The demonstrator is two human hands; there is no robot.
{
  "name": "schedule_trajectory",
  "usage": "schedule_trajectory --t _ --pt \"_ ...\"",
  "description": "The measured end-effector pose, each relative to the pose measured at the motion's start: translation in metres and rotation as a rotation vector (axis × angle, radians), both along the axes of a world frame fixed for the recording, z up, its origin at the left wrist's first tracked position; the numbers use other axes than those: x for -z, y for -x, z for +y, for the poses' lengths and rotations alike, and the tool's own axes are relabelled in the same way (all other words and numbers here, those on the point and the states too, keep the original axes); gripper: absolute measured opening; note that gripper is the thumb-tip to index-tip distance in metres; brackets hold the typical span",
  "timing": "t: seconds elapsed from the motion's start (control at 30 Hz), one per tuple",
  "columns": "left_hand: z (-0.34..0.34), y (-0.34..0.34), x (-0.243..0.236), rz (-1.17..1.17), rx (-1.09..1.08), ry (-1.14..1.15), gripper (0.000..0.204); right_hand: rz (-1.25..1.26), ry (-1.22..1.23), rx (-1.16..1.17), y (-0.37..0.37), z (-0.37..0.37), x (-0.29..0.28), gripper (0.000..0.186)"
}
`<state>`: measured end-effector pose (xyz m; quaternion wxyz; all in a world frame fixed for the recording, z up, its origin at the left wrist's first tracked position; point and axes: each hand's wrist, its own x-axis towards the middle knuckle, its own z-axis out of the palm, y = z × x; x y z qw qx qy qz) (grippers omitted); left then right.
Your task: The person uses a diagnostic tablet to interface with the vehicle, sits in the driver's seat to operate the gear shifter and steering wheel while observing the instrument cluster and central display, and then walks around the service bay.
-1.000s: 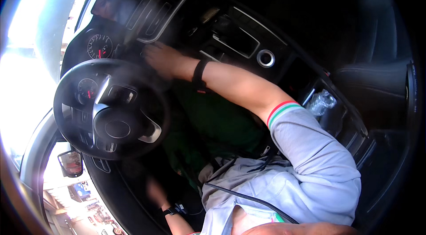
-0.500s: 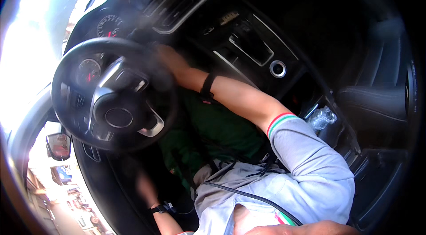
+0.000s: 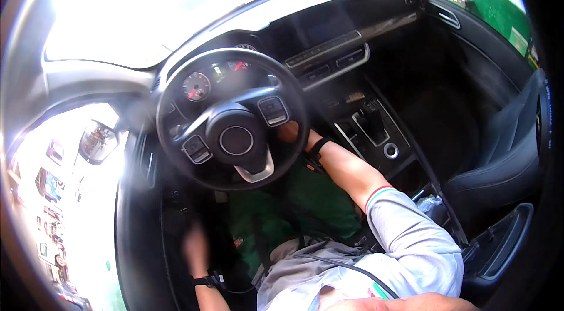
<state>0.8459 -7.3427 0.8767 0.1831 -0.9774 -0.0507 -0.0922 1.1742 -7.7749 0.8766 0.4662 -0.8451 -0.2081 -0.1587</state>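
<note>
Shirt (image 3: 411, 246): pale grey, nearest my camera; right sleeve (image 3: 385, 205) edged in red, white and green; black cable (image 3: 352, 268) across the front.
Green cloth (image 3: 311, 199): one expanse, spread over the lap.
Left hand (image 3: 195, 249): low on the left, beside the green cloth, blurred; I cannot tell whether it is wide, narrow or holding something. Dark wristband (image 3: 204, 281) at the wrist.
Right hand (image 3: 288, 131): behind the right side of the steering wheel (image 3: 236, 140), partly covered by it; I cannot tell how the fingers stand or what they hold. Black strap (image 3: 318, 149) at the wrist.
Wheel, particulars: located in front of the lap, nearest item to the right hand; dark rim, round hub, two button pads, silver trim on the lower spoke.
Clear plastic (image 3: 429, 203): crumpled, just beside the right sleeve.
Console (image 3: 404, 147): dark, with silver-ringed knob (image 3: 390, 150) and gear lever (image 3: 369, 120).
Passenger seat (image 3: 499, 176): dark, stitched, right of the console.
Gauges (image 3: 197, 86): two dials, red needles, visible to me through the wheel.
Screen (image 3: 322, 23): dark, above silver-edged vents (image 3: 335, 67).
Side mirror (image 3: 98, 142): beyond the left window.
Windscreen (image 3: 176, 5): glaring white on my feed.
</note>
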Motion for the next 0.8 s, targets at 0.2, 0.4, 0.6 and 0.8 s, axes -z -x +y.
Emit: schedule_trajectory --t 0.2,0.4,0.6,0.8 --pt "0.036 0.063 -0.049 -0.041 -0.026 0.08 0.029 0.021 0.025 -0.022 0.066 0.034 -0.044 0.044" --pt "0.037 0.068 -0.057 -0.008 -0.083 0.084 0.028 0.023 0.035 -0.05 0.072 0.045 -0.053 0.044" --pt "0.04 0.071 -0.038 -0.071 -0.066 0.17 0.029 0.028 0.044 -0.073 0.058 0.052 -0.035 0.044" --pt "0.014 0.03 -0.066 0.026 -0.586 0.601 0.064 0.008 0.077 -0.066 0.049 0.045 -0.027 0.044"
